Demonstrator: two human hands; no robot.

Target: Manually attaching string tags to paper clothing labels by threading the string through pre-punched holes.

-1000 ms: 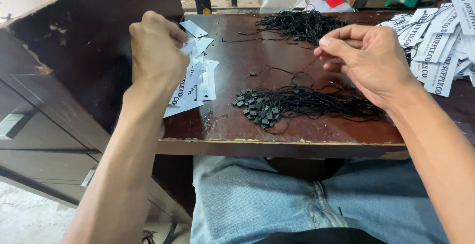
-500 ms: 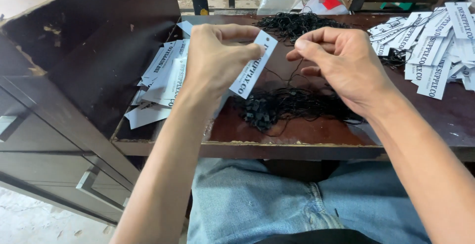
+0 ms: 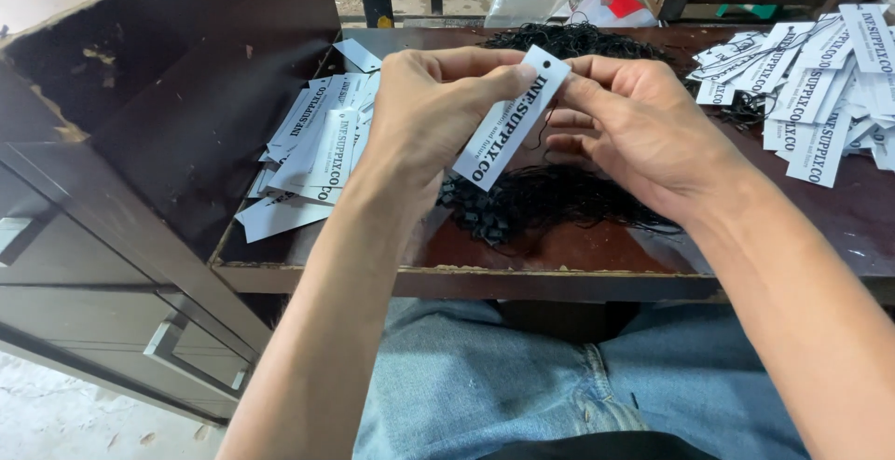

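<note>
We see a dark wooden table (image 3: 597, 269) spanning the view, with a dark cabinet (image 3: 140, 143) standing against its edge at nine o'clock and our own jeans (image 3: 522, 385) showing below it at six o'clock. Supplies lie sorted by kind, each within easy reach: a heap of plain white tags (image 3: 312, 157) at nine o'clock of the hands, a spread of tags with cords already on them (image 3: 811, 96) at two to three o'clock, a tangle of black cords (image 3: 569, 194) with small black end pieces directly beneath the hands, and a second dark tangle (image 3: 573, 41) at twelve o'clock. Both forearms rise from the bottom edge and meet over the middle of the table, wrists raised clear of the surface so that the work sits close under the eye. The left hand (image 3: 424, 110) has its fingers closed on one white tag (image 3: 508, 120), thumb and forefinger pinching its long edge; the tag tilts, its punched hole uppermost at about one o'clock. The right hand (image 3: 643, 129) curls in from three o'clock, its fingertips (image 3: 569, 87) pressed together just beside the hole, and appears to pinch a thin black cord (image 3: 543, 129) that hangs below them; we cannot tell whether the cord has entered the hole.
</note>
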